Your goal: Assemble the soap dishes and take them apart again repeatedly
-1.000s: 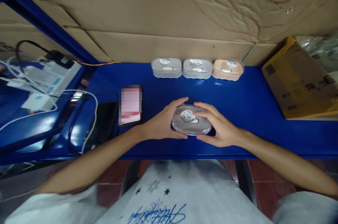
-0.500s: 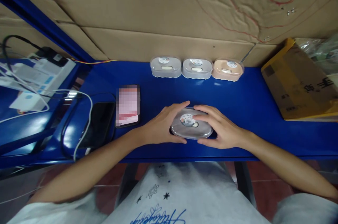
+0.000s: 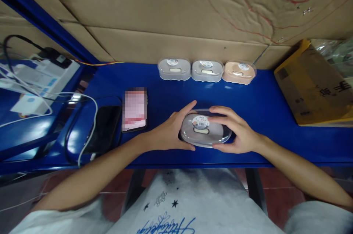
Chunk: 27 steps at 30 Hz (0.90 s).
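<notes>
An oval grey plastic box with a clear domed lid lies flat in front of me near the table's front edge. On its top are a round printed label and a pale oblong piece. My left hand cups the box's left end, thumb at the back and fingers at the front. My right hand grips the right side, one finger reaching over the lid beside the label. At the right end, clear plastic shows beyond the grey part.
Two similar grey boxes and a peach box stand in a row at the back. Left are a phone, a dark phone, cables and a power strip. A cardboard carton sits at right.
My right hand has moved slightly right and its fingers sit wider around the lid. More clear plastic shows at the box's right end, and the label and oblong piece are more exposed.
</notes>
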Available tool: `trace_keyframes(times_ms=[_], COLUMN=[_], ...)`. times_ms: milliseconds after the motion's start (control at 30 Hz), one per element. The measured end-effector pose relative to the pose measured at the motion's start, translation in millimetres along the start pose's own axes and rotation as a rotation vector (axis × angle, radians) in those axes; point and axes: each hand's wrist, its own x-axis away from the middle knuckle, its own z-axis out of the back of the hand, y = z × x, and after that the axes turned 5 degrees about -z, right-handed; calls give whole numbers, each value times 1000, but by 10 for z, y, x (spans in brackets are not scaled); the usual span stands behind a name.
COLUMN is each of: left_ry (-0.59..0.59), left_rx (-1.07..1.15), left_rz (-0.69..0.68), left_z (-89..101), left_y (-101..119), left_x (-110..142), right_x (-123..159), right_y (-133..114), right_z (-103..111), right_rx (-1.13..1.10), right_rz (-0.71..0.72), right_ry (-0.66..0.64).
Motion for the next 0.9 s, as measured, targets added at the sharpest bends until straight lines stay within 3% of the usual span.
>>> trace_keyframes(times_ms=[233,400,667,900], left_ry=[-19,-82,-181,-185], left_rx=[-52,-196,-335,-344], left_rz=[-12,-2,-10,17], left_z=[41,70,117,242], left_y=[40,127,179,247], left_x=[-12,-4,-21,-23], right_x=[5,12,58,94], right_y=[128,312,594,629], right_z=[186,191,39,37], right_rx=[54,108,103,176], right_rz=[-161,-276,-304,-359], right_ry=[91,124,20,-131])
